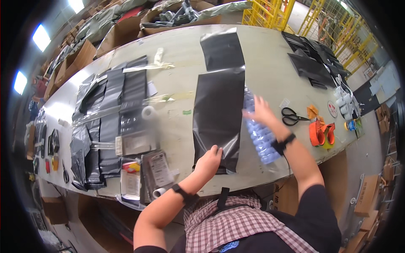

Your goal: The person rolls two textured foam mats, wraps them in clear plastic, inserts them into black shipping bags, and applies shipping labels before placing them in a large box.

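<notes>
The left hand (209, 161) pinches the black bag (219, 105) near the front edge of the table (265, 59). The right hand (262, 112) touches blue bubble wrap (260, 139); I can't tell its grip. Bare room lies left of the bag.

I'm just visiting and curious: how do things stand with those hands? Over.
Left hand on black plastic sheet. Right hand at blue bubble wrap, grip unclear. Scissors off right, apart from both hands.

Right of the glossy black plastic sheet (219, 105), the right hand (261, 113) is blurred and hides part of a bumpy translucent-blue plastic strip (260, 141). Left of the sheet, print on a white paper label (160, 168) is illegibly small; the top edge cuts off yellow metal fencing (256, 17) beyond it.
</notes>
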Motion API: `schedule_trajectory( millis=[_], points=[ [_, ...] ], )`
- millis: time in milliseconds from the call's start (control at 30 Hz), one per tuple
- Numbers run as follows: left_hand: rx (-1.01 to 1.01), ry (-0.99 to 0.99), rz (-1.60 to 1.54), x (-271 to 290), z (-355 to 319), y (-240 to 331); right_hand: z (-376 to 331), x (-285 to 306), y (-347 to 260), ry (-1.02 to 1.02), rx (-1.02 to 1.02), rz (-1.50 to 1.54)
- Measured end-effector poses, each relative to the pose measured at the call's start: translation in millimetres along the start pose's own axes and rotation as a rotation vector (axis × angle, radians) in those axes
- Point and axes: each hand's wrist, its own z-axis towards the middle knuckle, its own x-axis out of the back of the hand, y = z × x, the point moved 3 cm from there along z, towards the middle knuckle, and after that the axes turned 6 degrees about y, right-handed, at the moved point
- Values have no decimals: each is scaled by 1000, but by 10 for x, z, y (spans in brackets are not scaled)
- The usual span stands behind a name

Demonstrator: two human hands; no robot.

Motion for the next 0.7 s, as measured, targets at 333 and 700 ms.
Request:
schedule_trajectory(
  millis=[333, 700],
  points=[
    [189, 134, 460, -387, 902, -561, -1610, 294, 756, -696, -460, 1548],
    [140, 169, 33, -674, 1526, -67, -3137, 689, 968, -568, -443, 1598]
  ],
)
